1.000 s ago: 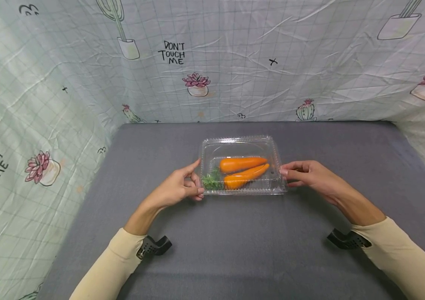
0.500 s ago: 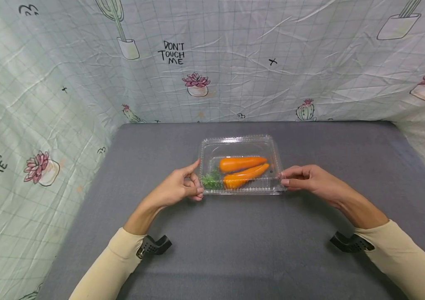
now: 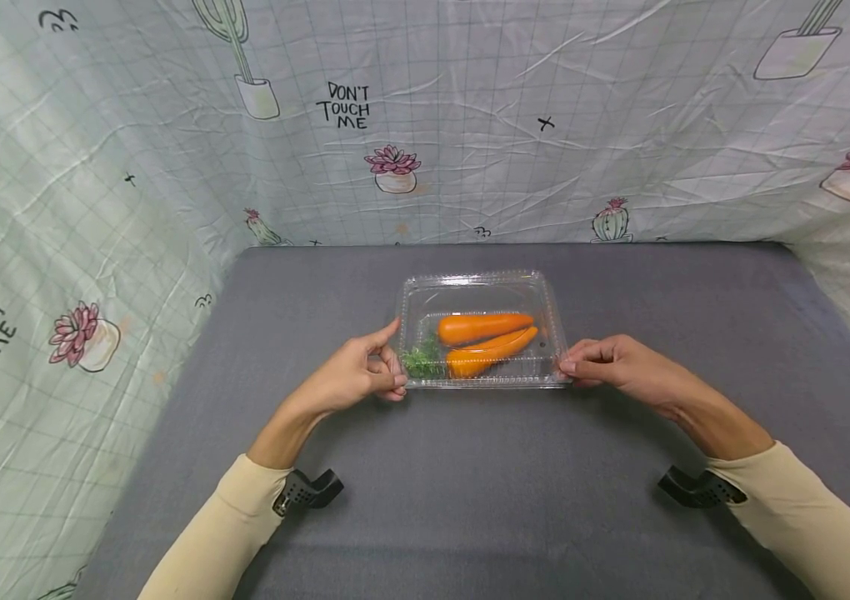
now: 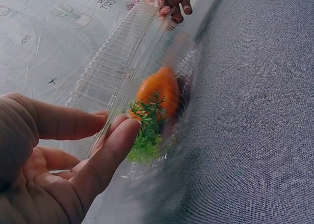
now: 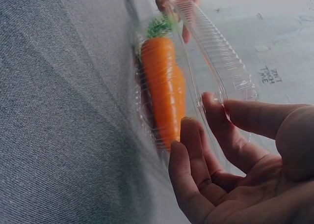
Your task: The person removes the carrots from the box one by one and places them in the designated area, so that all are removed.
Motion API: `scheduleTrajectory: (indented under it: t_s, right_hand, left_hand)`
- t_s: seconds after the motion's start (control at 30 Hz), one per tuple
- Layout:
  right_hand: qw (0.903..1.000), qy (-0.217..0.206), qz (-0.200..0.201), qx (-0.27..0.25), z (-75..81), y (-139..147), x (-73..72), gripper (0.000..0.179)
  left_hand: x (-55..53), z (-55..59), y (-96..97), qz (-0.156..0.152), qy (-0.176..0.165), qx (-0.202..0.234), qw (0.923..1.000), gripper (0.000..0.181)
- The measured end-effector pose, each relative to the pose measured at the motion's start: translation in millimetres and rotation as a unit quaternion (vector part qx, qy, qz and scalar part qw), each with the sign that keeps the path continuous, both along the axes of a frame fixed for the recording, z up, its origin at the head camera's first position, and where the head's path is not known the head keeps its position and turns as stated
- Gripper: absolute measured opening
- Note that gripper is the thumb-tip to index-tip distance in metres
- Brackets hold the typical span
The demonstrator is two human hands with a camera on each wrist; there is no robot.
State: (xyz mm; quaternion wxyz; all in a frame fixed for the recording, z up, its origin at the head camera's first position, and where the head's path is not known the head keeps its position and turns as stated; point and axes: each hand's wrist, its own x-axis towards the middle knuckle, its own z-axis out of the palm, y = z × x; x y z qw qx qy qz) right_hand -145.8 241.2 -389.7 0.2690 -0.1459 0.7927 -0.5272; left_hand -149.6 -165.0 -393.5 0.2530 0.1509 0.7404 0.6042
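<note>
A clear plastic clamshell container (image 3: 473,278) sits on the grey cloth with its lid over the base. Through it show two orange carrots, the far one (image 3: 485,327) and the near one (image 3: 491,353), and green carrot tops (image 3: 423,361) at the left end. My left hand (image 3: 350,375) pinches the rim at the near left corner between thumb and a finger, clearest in the left wrist view. At the near right corner, my right hand (image 3: 623,367) pinches the rim with thumb and index finger; its other fingers (image 5: 192,148) curl beside the base.
Grey cloth (image 3: 462,483) covers the table around the container. A printed curtain (image 3: 470,125) with cacti and lettering hangs behind and along both sides. Each wrist carries a black camera mount, one at left (image 3: 310,492) and one at right (image 3: 698,487).
My right hand has lowered slightly toward the near right corner, and its thumb and index finger have come together on the rim. The left hand and the container look almost unmoved.
</note>
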Motion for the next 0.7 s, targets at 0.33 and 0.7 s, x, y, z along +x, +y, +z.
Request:
scheduleTrajectory:
  t_s: [0.33, 0.7]
  right_hand:
    - [0.9997, -0.007, -0.003, 0.024, 1.4, -1.2, 0.6, 0.033]
    - [0.9994, -0.020, -0.003, 0.028, 2.4, -0.6, 0.3, 0.032]
  left_hand:
    - [-1.3, -2.1, -1.4, 0.000, 0.003, 0.000, 1.0000, 0.094]
    - [-2.0, -3.2, -5.7, 0.007, 0.009, 0.001, 0.9999, 0.082]
